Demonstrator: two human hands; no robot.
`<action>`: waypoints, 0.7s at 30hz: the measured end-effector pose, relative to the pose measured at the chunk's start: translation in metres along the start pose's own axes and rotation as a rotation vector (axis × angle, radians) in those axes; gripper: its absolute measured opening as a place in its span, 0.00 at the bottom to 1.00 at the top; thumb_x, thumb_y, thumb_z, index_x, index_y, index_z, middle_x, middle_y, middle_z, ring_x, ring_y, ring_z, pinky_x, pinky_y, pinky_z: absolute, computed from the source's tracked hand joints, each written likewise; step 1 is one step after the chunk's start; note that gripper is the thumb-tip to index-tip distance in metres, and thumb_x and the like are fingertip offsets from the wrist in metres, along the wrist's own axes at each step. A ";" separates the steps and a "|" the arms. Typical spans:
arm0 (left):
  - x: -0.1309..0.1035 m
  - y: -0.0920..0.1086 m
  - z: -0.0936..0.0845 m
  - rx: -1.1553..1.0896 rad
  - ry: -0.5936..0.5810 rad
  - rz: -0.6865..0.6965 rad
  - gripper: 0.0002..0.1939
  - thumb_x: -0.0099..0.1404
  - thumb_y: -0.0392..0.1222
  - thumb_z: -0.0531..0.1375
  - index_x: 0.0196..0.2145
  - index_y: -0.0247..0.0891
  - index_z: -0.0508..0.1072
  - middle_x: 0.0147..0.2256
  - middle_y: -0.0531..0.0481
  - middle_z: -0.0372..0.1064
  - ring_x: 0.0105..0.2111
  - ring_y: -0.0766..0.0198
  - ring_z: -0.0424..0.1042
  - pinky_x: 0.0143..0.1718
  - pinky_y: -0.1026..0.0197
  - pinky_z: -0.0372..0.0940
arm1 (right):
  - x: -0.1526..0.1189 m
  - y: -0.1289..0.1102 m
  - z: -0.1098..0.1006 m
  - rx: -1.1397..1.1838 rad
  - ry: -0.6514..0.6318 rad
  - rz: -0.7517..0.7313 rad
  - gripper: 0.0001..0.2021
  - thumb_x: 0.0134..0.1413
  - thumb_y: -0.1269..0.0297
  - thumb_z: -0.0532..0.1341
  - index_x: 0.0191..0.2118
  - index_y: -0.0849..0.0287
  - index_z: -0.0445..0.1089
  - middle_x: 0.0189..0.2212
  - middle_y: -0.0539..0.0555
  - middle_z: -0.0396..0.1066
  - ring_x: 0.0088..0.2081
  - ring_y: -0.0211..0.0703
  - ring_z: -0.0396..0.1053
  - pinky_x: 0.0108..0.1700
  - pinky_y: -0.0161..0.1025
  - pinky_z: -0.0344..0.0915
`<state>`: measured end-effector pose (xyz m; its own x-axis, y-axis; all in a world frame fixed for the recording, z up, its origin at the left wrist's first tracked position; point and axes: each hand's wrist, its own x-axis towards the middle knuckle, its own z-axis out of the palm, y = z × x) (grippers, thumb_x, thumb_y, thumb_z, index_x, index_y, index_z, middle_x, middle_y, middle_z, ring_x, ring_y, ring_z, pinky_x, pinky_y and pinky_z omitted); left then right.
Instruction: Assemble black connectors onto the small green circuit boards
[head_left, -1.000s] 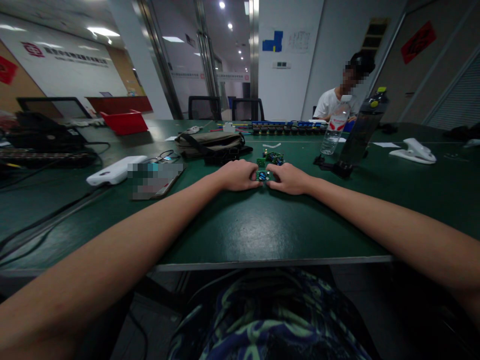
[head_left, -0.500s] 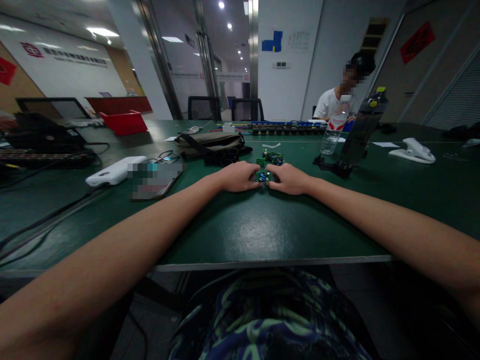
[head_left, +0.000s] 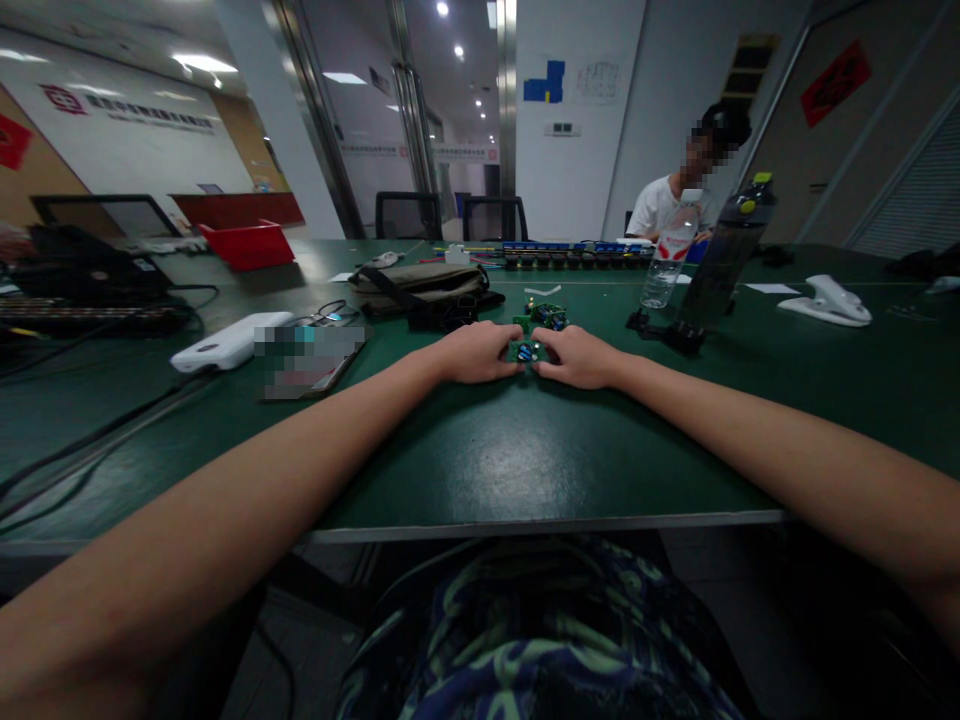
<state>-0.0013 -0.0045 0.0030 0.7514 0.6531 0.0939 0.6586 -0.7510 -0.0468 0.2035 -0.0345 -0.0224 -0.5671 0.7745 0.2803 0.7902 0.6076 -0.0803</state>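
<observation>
Between my two hands, low over the green table (head_left: pixel 517 460), is a small green circuit board (head_left: pixel 526 351) with blue and dark parts on it. My left hand (head_left: pixel 482 353) grips its left edge between thumb and fingers. On the opposite edge, my right hand (head_left: pixel 576 357) pinches it the same way. Just beyond my fingers lie more green circuit boards (head_left: pixel 549 316), partly hidden by my hands. Whether the held board touches the table I cannot tell.
A grey-brown bag (head_left: pixel 424 288) lies behind my left hand. Left are a phone (head_left: pixel 315 365) and a white device (head_left: pixel 229 341) with cables. To the right stand a clear bottle (head_left: pixel 667 262), a dark bottle (head_left: pixel 724 265) and a white stand (head_left: pixel 829 303). A person (head_left: pixel 664 207) sits across the table.
</observation>
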 end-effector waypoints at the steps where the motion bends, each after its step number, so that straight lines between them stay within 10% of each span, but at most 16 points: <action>1: 0.000 0.000 0.000 -0.001 0.000 0.003 0.15 0.63 0.51 0.59 0.43 0.40 0.69 0.33 0.49 0.76 0.33 0.58 0.75 0.31 0.62 0.60 | 0.000 0.000 0.000 0.001 -0.002 -0.003 0.13 0.59 0.59 0.58 0.46 0.61 0.68 0.28 0.53 0.73 0.28 0.42 0.66 0.33 0.35 0.53; 21: 0.000 0.001 0.000 -0.010 0.007 0.051 0.12 0.63 0.49 0.59 0.39 0.39 0.70 0.29 0.50 0.74 0.29 0.61 0.73 0.29 0.62 0.58 | 0.001 0.000 0.000 -0.022 -0.011 -0.005 0.13 0.59 0.60 0.57 0.46 0.61 0.68 0.29 0.53 0.73 0.29 0.42 0.66 0.33 0.35 0.53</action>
<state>-0.0005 -0.0056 0.0033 0.7835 0.6136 0.0983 0.6193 -0.7840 -0.0421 0.2030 -0.0343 -0.0217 -0.5734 0.7734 0.2701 0.7921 0.6076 -0.0581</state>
